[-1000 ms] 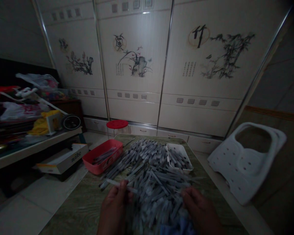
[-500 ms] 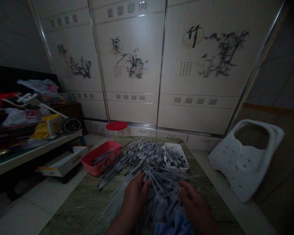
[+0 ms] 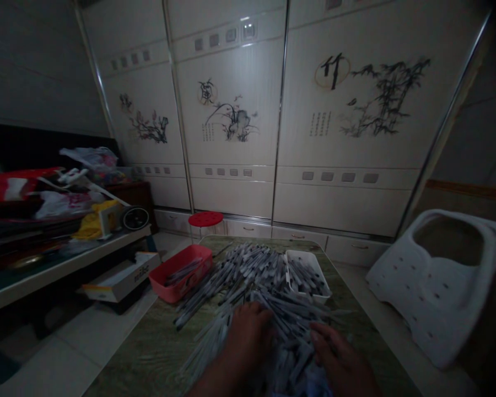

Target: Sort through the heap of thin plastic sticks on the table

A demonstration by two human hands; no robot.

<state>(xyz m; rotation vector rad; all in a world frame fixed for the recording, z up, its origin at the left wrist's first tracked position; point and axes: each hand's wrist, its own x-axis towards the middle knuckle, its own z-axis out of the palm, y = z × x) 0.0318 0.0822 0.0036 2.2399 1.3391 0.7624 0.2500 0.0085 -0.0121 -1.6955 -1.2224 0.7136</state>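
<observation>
A big heap of slim pens (image 3: pixel 258 262), greyish and clear with dark ends, spreads down the middle of the table. My left hand (image 3: pixel 250 336) lies over the near part of the heap with its fingers curled down; its fingertips and whatever they grip are hidden. Beside the heap on the right, my right hand (image 3: pixel 339 353) has its fingers stretched forward and slightly apart, close to the pens, with nothing visible in it. Something pale blue (image 3: pixel 316 380) shows between the hands at the bottom edge, too dim to name.
A red plastic basket (image 3: pixel 159 286) with some pens stands on the table's left; a white tray (image 3: pixel 322 299) full of pens is at the right. The green wood-patterned table (image 3: pixel 136 353) has a white folding chair (image 3: pixel 421 281) beside it and a red stool (image 3: pixel 205 219) behind.
The view has shifted, so the scene sits lower and further right. My left hand has turned knuckles-up and curled over the pens; my right hand stays near the heap's right side.
</observation>
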